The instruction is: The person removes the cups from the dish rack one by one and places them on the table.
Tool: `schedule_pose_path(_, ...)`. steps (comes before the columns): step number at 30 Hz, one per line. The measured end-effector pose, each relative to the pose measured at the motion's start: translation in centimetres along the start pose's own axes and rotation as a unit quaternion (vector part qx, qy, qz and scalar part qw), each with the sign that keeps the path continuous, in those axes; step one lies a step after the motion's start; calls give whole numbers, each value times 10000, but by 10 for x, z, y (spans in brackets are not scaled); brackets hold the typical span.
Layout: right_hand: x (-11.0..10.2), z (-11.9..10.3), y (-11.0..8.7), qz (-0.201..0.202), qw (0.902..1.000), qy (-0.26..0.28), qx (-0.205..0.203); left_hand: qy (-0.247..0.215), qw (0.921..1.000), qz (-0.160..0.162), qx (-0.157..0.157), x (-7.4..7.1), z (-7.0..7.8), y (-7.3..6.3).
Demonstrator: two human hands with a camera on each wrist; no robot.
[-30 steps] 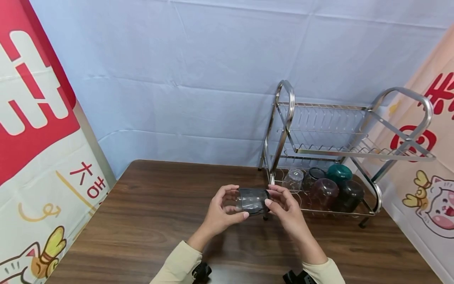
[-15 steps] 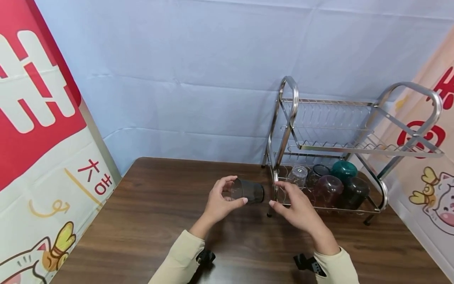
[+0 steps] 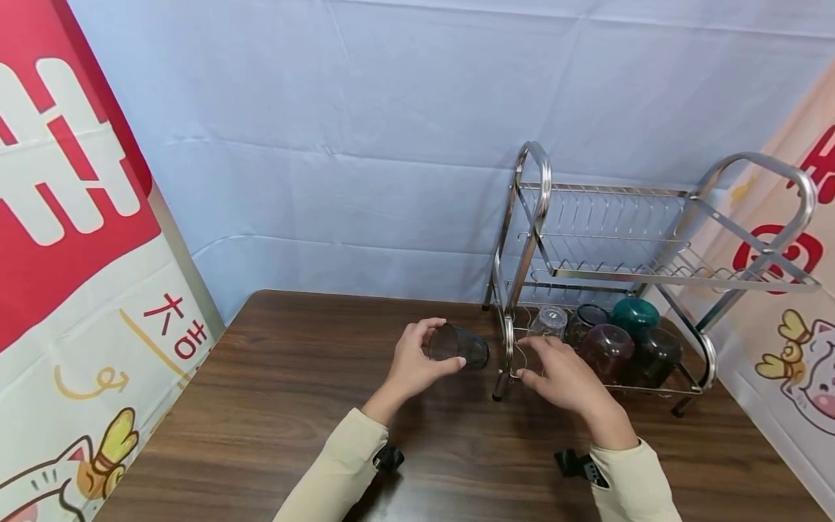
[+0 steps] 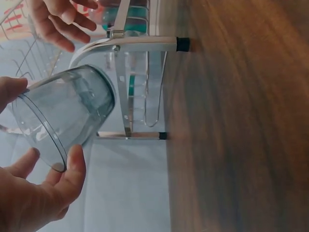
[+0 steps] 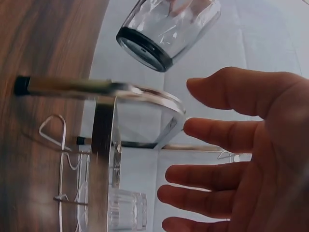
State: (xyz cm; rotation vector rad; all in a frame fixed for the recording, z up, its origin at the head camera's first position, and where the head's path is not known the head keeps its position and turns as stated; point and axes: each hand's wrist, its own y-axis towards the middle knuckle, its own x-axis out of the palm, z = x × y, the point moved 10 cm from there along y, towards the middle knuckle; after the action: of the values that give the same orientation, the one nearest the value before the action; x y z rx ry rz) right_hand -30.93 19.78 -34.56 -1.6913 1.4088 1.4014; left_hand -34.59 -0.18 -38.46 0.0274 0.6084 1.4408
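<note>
A dark see-through drinking glass [image 3: 466, 349] lies sideways in my left hand [image 3: 417, 362], above the table and left of the rack. The thumb and fingers pinch it round the rim, as the left wrist view shows, and its thick base [image 5: 145, 50] points right. Apart from the glass, my right hand [image 3: 564, 373] hovers by the front left corner of the metal dish rack [image 3: 509, 333]. Its fingers [image 5: 212, 176] are spread and relaxed, with nothing between them. Whether it touches the rack I cannot tell.
On the rack's lower shelf several glasses stand upside down: a clear glass [image 3: 548, 322], a teal one [image 3: 635, 315], a purplish one [image 3: 607, 348] and dark ones. The wire upper shelf [image 3: 620, 250] overhangs them. Brown wooden table [image 3: 293, 406] extends left.
Both hands held the glass a second ago. The right hand has let go and moved right, to the rack's corner. The left hand keeps the glass, its base tipped slightly down.
</note>
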Motion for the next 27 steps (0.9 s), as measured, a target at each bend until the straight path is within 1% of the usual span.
schedule_pose_path(6, 1, 12, 9, -94, 9996, -205, 196, 128, 9999, -21, -92, 5, 0, 10)
schedule_pose_path(12, 0, 23, 18, 4, 9979, -461, 454, 376, 9992, -23, -105, 9, -3, 21)
schedule_pose_path(16, 0, 30, 25, 66, 9967, -565, 574, 499, 9987, -56, -130, 13, -4, 26)
schedule_pose_path(22, 2, 38, 32, 154, 9961, -632, 591, 504, 9983, -160, -229, 18, -7, 32)
schedule_pose_path(27, 1, 42, 39, 347, 9936, -905, 574, 705, 9965, -302, -330, 26, -11, 37)
